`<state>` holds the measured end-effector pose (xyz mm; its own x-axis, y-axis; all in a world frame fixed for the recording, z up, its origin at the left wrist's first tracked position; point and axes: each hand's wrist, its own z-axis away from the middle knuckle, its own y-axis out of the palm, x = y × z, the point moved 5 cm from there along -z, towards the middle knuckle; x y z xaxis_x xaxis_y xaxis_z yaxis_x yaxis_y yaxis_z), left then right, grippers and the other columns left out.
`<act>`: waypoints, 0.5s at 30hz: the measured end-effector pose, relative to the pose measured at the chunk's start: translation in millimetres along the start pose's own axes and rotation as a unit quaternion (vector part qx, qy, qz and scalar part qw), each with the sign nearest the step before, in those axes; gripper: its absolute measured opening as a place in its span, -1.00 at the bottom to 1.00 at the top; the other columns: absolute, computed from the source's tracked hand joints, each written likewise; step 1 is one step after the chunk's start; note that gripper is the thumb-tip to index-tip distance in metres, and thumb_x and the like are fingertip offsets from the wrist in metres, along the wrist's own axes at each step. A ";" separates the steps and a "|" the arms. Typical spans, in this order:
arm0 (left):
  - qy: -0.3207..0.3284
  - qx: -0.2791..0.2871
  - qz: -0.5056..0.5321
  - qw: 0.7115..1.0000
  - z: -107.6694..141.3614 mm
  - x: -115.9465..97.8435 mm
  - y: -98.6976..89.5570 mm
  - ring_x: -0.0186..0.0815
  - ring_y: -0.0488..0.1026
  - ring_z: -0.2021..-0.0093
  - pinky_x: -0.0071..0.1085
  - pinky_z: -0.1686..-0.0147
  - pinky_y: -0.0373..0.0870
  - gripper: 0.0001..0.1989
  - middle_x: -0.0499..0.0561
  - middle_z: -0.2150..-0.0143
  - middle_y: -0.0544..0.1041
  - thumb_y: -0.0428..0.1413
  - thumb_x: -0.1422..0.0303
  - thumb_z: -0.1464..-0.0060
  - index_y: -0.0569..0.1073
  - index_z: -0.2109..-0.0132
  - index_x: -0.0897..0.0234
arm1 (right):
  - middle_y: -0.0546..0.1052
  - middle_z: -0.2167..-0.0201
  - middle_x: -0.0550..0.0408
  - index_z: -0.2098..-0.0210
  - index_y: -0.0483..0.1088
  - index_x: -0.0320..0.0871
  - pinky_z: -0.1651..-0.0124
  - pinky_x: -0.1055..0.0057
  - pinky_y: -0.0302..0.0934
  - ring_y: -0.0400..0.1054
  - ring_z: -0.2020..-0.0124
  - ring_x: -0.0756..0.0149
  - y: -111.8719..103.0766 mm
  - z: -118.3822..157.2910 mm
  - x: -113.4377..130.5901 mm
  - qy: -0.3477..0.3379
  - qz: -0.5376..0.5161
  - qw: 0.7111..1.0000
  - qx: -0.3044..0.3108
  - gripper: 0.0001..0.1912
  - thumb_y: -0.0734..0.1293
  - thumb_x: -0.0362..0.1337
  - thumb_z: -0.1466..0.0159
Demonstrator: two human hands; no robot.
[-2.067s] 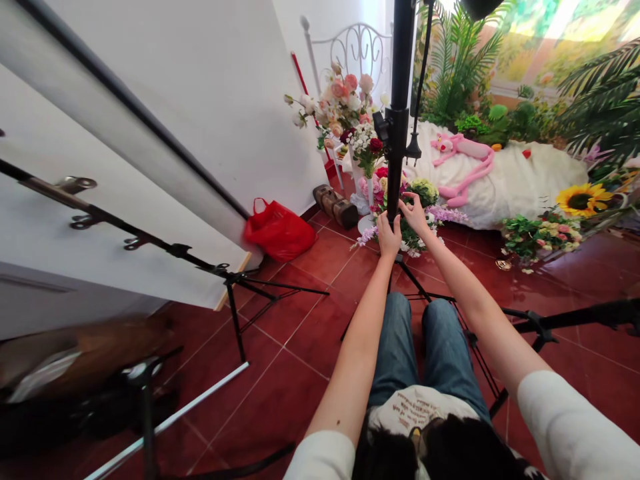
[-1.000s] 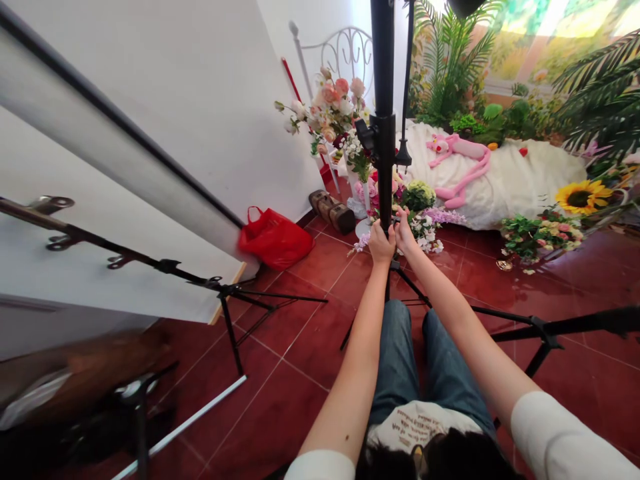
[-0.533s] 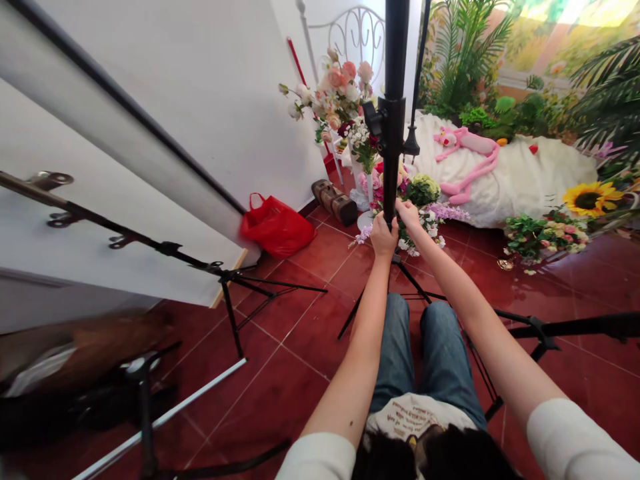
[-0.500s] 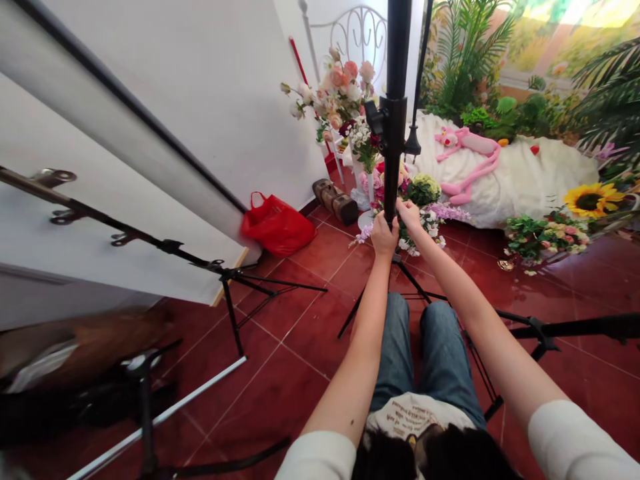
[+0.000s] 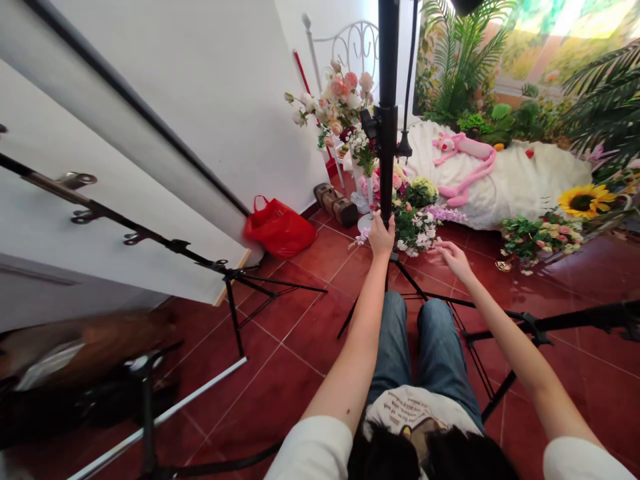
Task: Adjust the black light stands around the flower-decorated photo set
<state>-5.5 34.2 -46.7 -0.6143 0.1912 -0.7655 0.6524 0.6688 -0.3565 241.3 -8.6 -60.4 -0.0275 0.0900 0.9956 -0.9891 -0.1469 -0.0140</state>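
Note:
A black light stand (image 5: 387, 147) rises upright in front of me, its tripod legs spread on the floor. My left hand (image 5: 382, 235) is wrapped round its pole, low down, just above the legs. Off to the right of the pole, my right hand (image 5: 451, 259) hangs in the air with its fingers apart and nothing in them. Higher on the pole sits a clamp with a knob (image 5: 371, 124). A power cord with a plug (image 5: 404, 144) dangles beside it. White and pink artificial flowers (image 5: 420, 230) lie behind the pole, near my right hand.
At left, a backdrop stand's crossbar (image 5: 107, 212) with clamps slants across. A red plastic bag (image 5: 281, 228) sits by the wall. A second black stand (image 5: 560, 320) reaches in from the right. Behind are a pink plush toy (image 5: 467, 148) on white cloth and a sunflower (image 5: 585, 199).
My right hand has let go of the pole and moved right and down, its fingers opening. My left hand still grips the pole.

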 end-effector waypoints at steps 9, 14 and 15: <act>-0.239 0.023 -0.156 0.958 127.6 21.4 30.0 0.10 0.25 -0.33 0.03 -0.25 0.21 -0.42 0.61 -0.27 0.21 0.03 0.47 -0.16 0.09 -0.28 0.57 | 0.65 0.34 -0.01 0.29 0.48 0.04 0.28 0.20 0.54 0.59 0.41 0.15 -201.9 154.2 -33.8 0.023 -0.046 0.948 -0.314 -0.78 0.41 -0.12 -0.04; -0.304 0.131 -0.124 0.935 213.6 -42.2 105.6 0.18 0.25 -0.28 0.10 -0.17 0.26 -0.49 0.56 -0.23 0.19 0.07 0.42 -0.15 0.13 -0.20 0.49 | 0.64 0.42 0.07 0.29 0.48 -0.01 0.37 0.40 0.49 0.56 0.47 0.30 -249.3 231.6 -46.7 0.031 -0.144 0.892 -0.427 -0.83 0.41 -0.24 -0.08; -0.260 0.186 -0.089 0.943 225.1 -67.4 126.7 0.14 0.25 -0.29 0.08 -0.18 0.27 -0.50 0.51 -0.22 0.21 0.07 0.41 -0.16 0.14 -0.19 0.45 | 0.64 0.43 0.09 0.27 0.47 -0.04 0.38 0.44 0.48 0.55 0.49 0.33 -254.9 243.1 -46.7 0.027 -0.169 0.880 -0.442 -0.83 0.40 -0.26 -0.10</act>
<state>218.5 -55.7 -160.9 -0.4909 -0.3439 -0.8004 0.7295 0.3400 -0.5935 529.9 -214.8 -80.6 0.3068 0.0307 0.9513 -0.6673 0.7196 0.1919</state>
